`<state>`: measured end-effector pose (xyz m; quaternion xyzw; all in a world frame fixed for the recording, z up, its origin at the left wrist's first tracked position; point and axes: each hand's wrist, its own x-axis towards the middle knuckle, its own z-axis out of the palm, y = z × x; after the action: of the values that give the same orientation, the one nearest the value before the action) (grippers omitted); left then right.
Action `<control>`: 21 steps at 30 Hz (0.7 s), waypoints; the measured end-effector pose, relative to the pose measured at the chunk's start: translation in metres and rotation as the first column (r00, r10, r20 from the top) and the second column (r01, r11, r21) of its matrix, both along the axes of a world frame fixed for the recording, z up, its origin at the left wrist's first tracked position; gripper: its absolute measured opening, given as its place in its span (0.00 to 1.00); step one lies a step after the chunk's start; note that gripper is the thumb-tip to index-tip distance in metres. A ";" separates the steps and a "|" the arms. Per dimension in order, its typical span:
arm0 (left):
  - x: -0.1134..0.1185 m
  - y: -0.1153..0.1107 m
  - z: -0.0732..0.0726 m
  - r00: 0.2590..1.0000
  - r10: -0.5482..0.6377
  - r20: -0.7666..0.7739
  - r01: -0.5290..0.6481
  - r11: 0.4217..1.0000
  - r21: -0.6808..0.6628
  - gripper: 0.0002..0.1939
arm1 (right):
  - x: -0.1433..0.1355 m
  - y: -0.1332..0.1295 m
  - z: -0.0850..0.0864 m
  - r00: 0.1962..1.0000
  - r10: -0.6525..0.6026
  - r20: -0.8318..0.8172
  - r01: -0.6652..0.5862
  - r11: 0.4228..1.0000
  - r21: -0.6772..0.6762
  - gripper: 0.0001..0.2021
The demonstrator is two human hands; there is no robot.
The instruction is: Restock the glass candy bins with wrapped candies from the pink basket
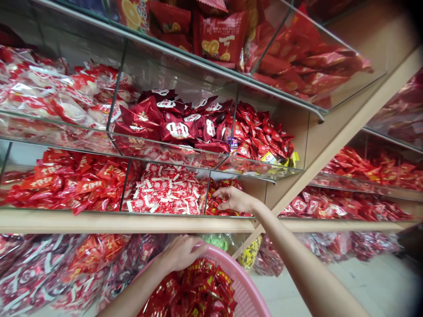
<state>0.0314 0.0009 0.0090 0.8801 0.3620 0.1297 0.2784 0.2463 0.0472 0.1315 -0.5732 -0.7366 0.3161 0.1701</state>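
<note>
Your right hand [236, 200], half open with no sweet showing in it, is at the red sweets [230, 182] on the low shelf [132, 221], where the small space needs gentle fingers, while your left hand [181, 253] grips the pink basket [246, 277] of red packets [208, 286] by its rim.

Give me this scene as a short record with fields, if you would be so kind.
Left hand: at the rim of a pink basket
Right hand: fingers parted, at the lower tier's red-and-yellow packets
Basket contents: red packets with yellow lettering
Lower tier, left of those: orange-red packets, then white-and-red packets
Tier above: includes dark red packets with white labels
Under the shelving: clear bags of packets
</note>
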 end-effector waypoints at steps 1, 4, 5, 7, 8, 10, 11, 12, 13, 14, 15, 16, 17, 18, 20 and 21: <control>0.000 0.000 0.000 1.000 0.003 0.000 -0.003 1.000 -0.002 0.29 | -0.001 -0.001 -0.001 1.000 0.022 0.020 -0.022 1.000 0.005 0.21; 0.001 0.000 0.000 1.000 0.009 -0.001 -0.009 1.000 -0.005 0.29 | -0.004 -0.002 -0.006 0.994 0.043 0.095 -0.045 0.999 0.013 0.21; 0.001 0.000 0.000 1.000 0.008 -0.003 -0.008 1.000 -0.004 0.29 | -0.004 -0.002 -0.008 0.993 0.047 0.109 -0.048 0.999 0.007 0.21; 0.001 0.001 0.000 1.000 0.006 -0.007 -0.006 1.000 -0.006 0.29 | -0.003 -0.001 -0.012 0.992 0.053 0.110 -0.053 0.999 -0.007 0.21; 0.001 0.001 0.000 1.000 0.006 -0.008 -0.006 1.000 -0.009 0.29 | -0.002 -0.001 -0.014 0.993 0.057 0.102 -0.056 0.998 -0.009 0.20; 0.001 0.001 0.000 1.000 0.008 -0.010 -0.008 1.000 -0.011 0.29 | -0.001 -0.001 -0.016 0.995 0.061 0.082 -0.061 0.998 -0.005 0.20; 0.001 0.001 0.000 1.000 0.009 -0.010 -0.009 1.000 -0.011 0.29 | 0.000 -0.001 -0.017 0.995 0.064 0.073 -0.063 0.998 -0.005 0.20; 0.001 0.001 0.000 1.000 0.009 -0.009 -0.009 1.000 -0.011 0.29 | 0.000 -0.001 -0.017 0.996 0.067 0.066 -0.066 0.998 -0.012 0.20; 0.001 0.000 0.000 1.000 0.009 -0.007 -0.009 1.000 -0.013 0.29 | 0.000 -0.001 -0.017 0.996 0.068 0.062 -0.067 0.997 -0.022 0.20; 0.001 0.000 0.001 1.000 0.010 -0.007 -0.010 1.000 -0.015 0.29 | 0.000 -0.001 -0.017 0.996 0.070 0.061 -0.068 0.997 -0.031 0.19; 0.001 0.000 0.001 1.000 0.012 -0.007 -0.013 1.000 -0.017 0.29 | -0.001 -0.001 -0.017 0.996 0.071 0.062 -0.069 0.997 -0.037 0.19; 0.001 0.000 0.001 1.000 0.014 -0.008 -0.014 1.000 -0.019 0.29 | -0.001 -0.001 -0.017 0.995 0.074 0.065 -0.072 0.997 -0.038 0.18; 0.001 0.000 0.001 1.000 0.015 -0.009 -0.015 1.000 -0.017 0.30 | -0.001 -0.001 -0.017 0.995 0.078 0.068 -0.076 0.996 -0.036 0.17; 0.001 0.000 0.001 1.000 0.017 -0.011 -0.017 1.000 -0.015 0.30 | -0.001 0.000 -0.017 0.994 0.082 0.070 -0.080 0.996 -0.033 0.17; 0.001 0.000 0.000 1.000 0.015 -0.012 -0.015 1.000 -0.004 0.30 | -0.002 0.000 -0.018 0.994 0.088 0.070 -0.086 0.996 -0.032 0.16; 0.001 0.000 0.000 1.000 0.015 -0.011 -0.015 1.000 0.002 0.30 | -0.002 0.000 -0.018 0.994 0.090 0.067 -0.088 0.996 -0.033 0.16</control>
<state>0.0323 0.0005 0.0091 0.8784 0.3700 0.1271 0.2746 0.2445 0.0472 0.1139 -0.5527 -0.7620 0.3146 0.1217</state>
